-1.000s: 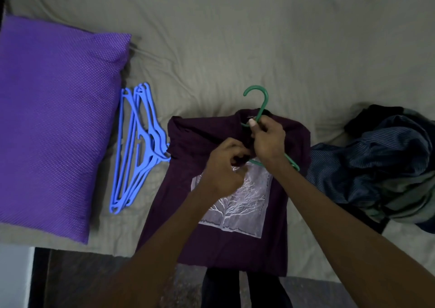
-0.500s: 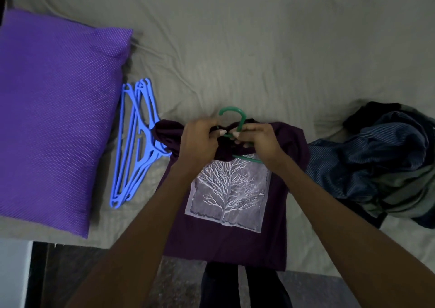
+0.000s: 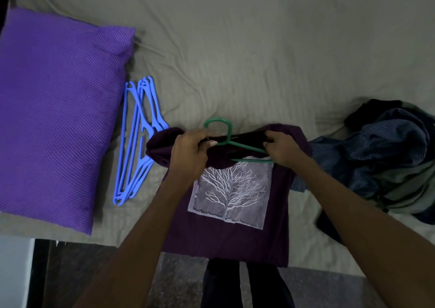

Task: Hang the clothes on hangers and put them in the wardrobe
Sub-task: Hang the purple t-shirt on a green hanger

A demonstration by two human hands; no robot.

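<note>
While our left hand (image 3: 188,147) and right hand (image 3: 280,147) pinch the dark purple tree-print T-shirt (image 3: 231,213) on the bed (image 3: 235,48), its green plastic hanger (image 3: 226,140) sits half inside the neck. We judge the task barely begun: the crumpled dark clothes pile (image 3: 386,161) and blue plastic hangers (image 3: 137,140) wait untouched, with no wardrobe in sight.

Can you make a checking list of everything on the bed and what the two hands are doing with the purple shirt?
Surface: bed with a wrinkled beige sheet.
Job's things: dark purple T-shirt with a white tree print lies flat at the near edge; green hanger sits at its neck, hook sticking out, one arm still showing. Blue hangers lie stacked beside the shirt. Pile of dark clothes waits on the right.
Clutter: purple pillow at the left.
Hands: left hand grips the shirt's left shoulder; right hand grips the collar by the hanger arm.
Cables: nothing seen.
Surroundings: dark floor below the bed; no wardrobe in view.
</note>
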